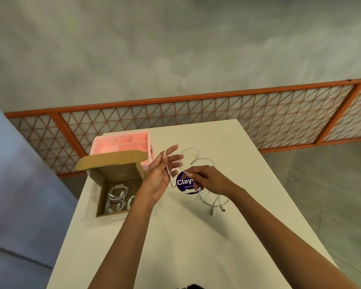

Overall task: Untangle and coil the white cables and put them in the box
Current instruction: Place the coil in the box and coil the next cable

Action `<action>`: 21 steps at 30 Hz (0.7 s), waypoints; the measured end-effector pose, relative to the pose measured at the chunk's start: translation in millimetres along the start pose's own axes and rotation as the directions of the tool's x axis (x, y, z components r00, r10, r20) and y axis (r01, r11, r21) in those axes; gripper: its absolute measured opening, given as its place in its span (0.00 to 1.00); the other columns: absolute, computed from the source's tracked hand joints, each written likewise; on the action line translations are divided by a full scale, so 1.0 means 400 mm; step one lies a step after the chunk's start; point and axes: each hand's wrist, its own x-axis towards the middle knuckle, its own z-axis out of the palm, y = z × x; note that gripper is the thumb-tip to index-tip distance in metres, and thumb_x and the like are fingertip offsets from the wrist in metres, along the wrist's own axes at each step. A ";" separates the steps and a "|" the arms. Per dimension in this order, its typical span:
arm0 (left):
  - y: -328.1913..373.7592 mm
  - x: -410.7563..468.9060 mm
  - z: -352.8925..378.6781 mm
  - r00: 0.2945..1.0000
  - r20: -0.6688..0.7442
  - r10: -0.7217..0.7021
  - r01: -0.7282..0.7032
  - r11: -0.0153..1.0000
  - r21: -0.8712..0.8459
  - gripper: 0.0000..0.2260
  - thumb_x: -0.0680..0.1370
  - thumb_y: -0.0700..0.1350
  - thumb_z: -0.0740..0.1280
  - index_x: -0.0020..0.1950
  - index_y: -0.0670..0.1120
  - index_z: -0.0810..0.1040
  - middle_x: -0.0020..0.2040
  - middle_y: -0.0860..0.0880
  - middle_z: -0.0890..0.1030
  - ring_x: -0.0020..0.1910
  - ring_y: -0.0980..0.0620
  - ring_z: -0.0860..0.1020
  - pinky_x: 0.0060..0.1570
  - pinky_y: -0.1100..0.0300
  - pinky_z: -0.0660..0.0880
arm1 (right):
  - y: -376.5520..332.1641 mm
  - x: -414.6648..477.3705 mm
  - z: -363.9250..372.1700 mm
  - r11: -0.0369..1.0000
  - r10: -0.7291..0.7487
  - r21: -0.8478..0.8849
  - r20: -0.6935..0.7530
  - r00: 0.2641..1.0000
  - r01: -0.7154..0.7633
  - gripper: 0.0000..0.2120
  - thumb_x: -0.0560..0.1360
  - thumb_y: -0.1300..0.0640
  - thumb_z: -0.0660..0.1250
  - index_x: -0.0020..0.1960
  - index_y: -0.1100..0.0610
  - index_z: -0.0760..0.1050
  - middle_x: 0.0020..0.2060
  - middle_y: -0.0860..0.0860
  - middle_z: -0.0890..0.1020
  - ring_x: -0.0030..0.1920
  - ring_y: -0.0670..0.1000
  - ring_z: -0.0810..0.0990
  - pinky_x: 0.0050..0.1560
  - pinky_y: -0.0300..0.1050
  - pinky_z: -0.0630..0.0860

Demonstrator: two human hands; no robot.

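- The right hand (206, 181) is pinching a white cable (193, 150) between thumb and fingertips, just above the bench (175, 236).
- The left hand (157, 178) is turning palm-up with its fingers spread straight. The same cable is running along its thumb side, but I cannot tell whether the thumb is pinning it.
- The cable is arching in springy loops beyond both hands. It is looking light, thin and limp, with some curl, so it is likely to spring open unless each turn is pinched.
- Taking hold near a plug end and feeding the slack round the straight fingers is looking like the safest grip. Tugging at the connectors is risking strain.
- More loose cable (214, 202) is lying under the right wrist, its plugs pointing toward the person.
- Coiled cables (117, 198) are already sitting in the open box (98, 192), left of the hands and in front of a pink tray (104, 146).
- The right hand is hiding part of a purple sticker (181, 182), and it is hard to make out whether the held cable and the loose one are joined.
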 end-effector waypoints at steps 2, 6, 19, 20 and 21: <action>-0.014 0.006 -0.006 0.999 -0.038 0.019 -0.020 1.000 -0.016 0.15 0.83 0.44 0.52 0.65 0.44 0.73 0.58 0.47 0.82 0.56 0.52 0.80 0.53 0.61 0.77 | -0.021 -0.013 0.009 0.999 0.007 -0.046 0.090 0.996 -0.003 0.12 0.82 0.55 0.58 0.53 0.56 0.80 0.27 0.44 0.77 0.28 0.40 0.75 0.37 0.34 0.73; -0.048 0.002 -0.023 0.995 -0.096 -0.003 0.019 0.987 0.160 0.14 0.83 0.46 0.52 0.64 0.45 0.73 0.62 0.48 0.79 0.62 0.50 0.77 0.60 0.60 0.72 | -0.056 -0.030 -0.008 0.985 0.015 -0.174 0.169 0.986 0.014 0.14 0.81 0.54 0.59 0.50 0.59 0.81 0.24 0.38 0.76 0.29 0.38 0.74 0.36 0.31 0.68; -0.040 -0.051 0.016 0.944 0.155 -0.292 0.250 0.937 0.246 0.16 0.84 0.46 0.51 0.58 0.39 0.75 0.21 0.50 0.64 0.19 0.58 0.63 0.48 0.58 0.76 | -0.140 0.001 -0.110 0.993 -0.076 -0.096 -0.110 0.991 0.065 0.15 0.74 0.48 0.70 0.39 0.60 0.80 0.28 0.48 0.79 0.26 0.42 0.68 0.31 0.32 0.63; -0.037 -0.054 0.017 0.939 0.193 -0.283 0.247 0.950 0.189 0.16 0.84 0.46 0.51 0.56 0.40 0.76 0.20 0.51 0.62 0.18 0.58 0.59 0.49 0.57 0.77 | -0.138 0.003 -0.112 0.995 -0.072 -0.071 -0.127 0.989 0.063 0.14 0.73 0.48 0.70 0.39 0.60 0.80 0.29 0.50 0.80 0.26 0.43 0.68 0.31 0.33 0.63; -0.033 -0.058 0.019 0.935 0.225 -0.273 0.248 0.959 0.135 0.16 0.84 0.46 0.51 0.54 0.41 0.76 0.20 0.52 0.61 0.18 0.59 0.58 0.49 0.56 0.78 | -0.137 0.004 -0.113 0.998 -0.063 -0.041 -0.148 0.987 0.057 0.14 0.73 0.49 0.70 0.39 0.60 0.80 0.27 0.48 0.80 0.26 0.42 0.68 0.31 0.32 0.64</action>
